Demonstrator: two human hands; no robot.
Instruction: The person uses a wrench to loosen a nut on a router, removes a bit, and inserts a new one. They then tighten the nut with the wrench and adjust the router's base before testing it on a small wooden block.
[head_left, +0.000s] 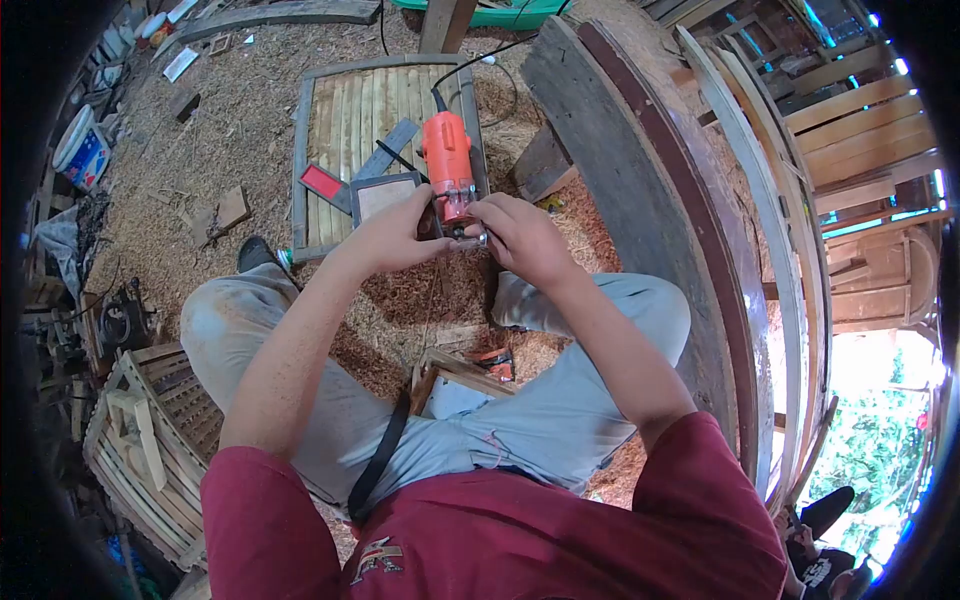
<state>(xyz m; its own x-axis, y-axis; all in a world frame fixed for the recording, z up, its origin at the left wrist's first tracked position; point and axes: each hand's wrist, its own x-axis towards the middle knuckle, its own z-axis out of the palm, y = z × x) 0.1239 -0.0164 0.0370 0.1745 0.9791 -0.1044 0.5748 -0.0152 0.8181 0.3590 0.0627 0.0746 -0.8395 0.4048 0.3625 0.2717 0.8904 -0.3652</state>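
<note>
A red-orange trim router (pixel 446 150) with a black cord lies on a slatted wooden panel (pixel 330 110), its base end pointing toward me. My left hand (pixel 405 232) is closed at the left side of that lower end, thumb stretched along the base and some fingers hidden behind the tool. From the right, my right hand (pixel 522 238) has its fingers bent and pressed together at the router's collet end. Any small part between those fingertips is hidden. Just left of the router is a small dark-framed piece (pixel 388 198), beside a red rectangular pad (pixel 322 183) and a grey strip (pixel 388 150).
Wood shavings (pixel 240 140) cover the ground. A long thick plank bench (pixel 630 170) runs along my right side. A white bucket (pixel 82 150) stands at far left, above a slatted wooden piece (pixel 150 450). Between my legs sits a wooden box (pixel 430 375). Another person (pixel 825 560) is at lower right.
</note>
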